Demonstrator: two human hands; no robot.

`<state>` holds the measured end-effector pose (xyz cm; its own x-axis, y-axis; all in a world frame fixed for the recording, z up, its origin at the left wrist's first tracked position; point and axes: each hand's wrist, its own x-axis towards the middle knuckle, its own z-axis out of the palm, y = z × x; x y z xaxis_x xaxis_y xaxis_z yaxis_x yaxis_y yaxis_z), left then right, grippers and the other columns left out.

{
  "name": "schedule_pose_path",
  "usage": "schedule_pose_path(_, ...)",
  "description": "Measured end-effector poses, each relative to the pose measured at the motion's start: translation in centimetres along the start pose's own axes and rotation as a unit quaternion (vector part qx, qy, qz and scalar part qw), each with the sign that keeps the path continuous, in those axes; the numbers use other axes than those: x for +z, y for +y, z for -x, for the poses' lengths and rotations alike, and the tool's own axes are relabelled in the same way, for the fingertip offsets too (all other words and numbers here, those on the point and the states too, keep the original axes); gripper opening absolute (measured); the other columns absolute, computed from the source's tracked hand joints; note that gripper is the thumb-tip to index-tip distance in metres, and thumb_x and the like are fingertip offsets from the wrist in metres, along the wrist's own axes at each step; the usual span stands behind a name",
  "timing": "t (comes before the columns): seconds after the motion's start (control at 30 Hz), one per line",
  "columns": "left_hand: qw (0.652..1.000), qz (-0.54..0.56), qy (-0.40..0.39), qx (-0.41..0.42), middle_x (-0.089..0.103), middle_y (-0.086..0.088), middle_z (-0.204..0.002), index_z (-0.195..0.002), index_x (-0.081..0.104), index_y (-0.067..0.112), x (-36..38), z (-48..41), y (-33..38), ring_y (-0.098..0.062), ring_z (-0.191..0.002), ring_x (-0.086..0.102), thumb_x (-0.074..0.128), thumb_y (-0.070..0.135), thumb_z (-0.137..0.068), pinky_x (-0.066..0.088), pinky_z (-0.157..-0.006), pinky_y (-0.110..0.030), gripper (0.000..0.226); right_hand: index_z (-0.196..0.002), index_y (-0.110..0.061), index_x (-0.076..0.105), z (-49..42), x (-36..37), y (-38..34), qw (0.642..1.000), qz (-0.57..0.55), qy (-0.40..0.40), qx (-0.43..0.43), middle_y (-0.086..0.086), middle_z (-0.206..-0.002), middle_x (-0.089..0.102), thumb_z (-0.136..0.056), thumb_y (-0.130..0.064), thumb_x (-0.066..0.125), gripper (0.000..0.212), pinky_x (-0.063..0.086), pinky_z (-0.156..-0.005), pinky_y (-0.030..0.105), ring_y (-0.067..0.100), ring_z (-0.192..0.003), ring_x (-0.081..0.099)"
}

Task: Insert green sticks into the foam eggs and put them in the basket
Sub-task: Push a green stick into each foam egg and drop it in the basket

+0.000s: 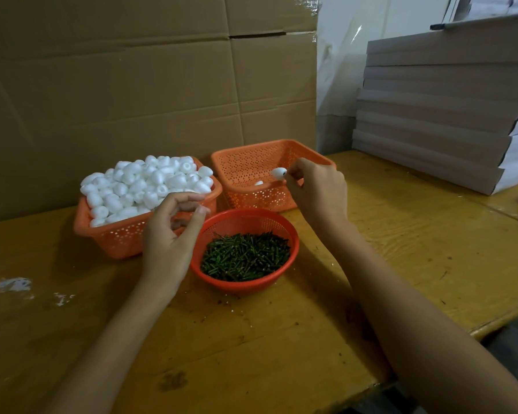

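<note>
A white foam egg (278, 173) lies sideways above the orange basket (245, 162), which holds another egg (258, 183).

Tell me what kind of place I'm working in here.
Probably a small workshop or packing room: big cardboard cartons behind the table, a stack of flat boxes, and a basket heaped with foam eggs.

Head-worn wide-angle view, forward and down, close over the table (416, 234)
</note>
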<state>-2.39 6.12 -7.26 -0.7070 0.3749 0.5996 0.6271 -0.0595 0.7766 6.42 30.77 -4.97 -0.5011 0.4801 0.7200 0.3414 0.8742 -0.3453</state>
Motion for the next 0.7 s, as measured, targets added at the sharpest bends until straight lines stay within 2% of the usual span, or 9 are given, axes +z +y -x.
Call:
schedule_pose_path(0.27,1.0,-0.006,-0.001,0.007,0.077,0.005,-0.104,-0.106,0.071,0.037,-0.08,0.05,0.38,-0.015,-0.106,0.074,0.067,0.024,-0.099,0.058,-0.097,-0.055,0.015,-0.104,-0.017,0.076,0.08,0.07,-0.12,1.0,-0.002,0.008,0.005,-0.002,-0.089,0.077,-0.102,-0.029,0.064,0.017,0.059,-0.063,0.04,0.018,-0.073,0.07)
schedule_pose_path(0.57,1.0,-0.007,0.0,-0.006,0.078,0.007,-0.105,-0.109,0.073,0.036,-0.14,0.05,0.57,-0.015,-0.107,0.074,0.066,0.031,-0.097,0.059,-0.097,-0.056,0.014,-0.106,-0.018,0.077,0.11,0.01,-0.1,1.0,-0.003,0.006,0.009,-0.001,-0.09,0.078,-0.1,-0.027,0.067,0.015,0.06,-0.064,0.041,0.02,-0.075,0.071)
schedule_pose_path(0.7,1.0,-0.004,0.001,-0.007,0.077,0.005,-0.108,-0.109,0.072,0.036,-0.18,0.06,0.57,-0.016,-0.108,0.074,0.068,0.024,-0.1,0.059,-0.097,-0.057,0.016,-0.114,-0.018,0.075,0.0,0.21,-0.01,1.0,-0.002,-0.004,0.007,0.0,-0.095,0.079,-0.101,-0.029,0.065,0.019,0.061,-0.068,0.041,0.021,-0.08,0.073)
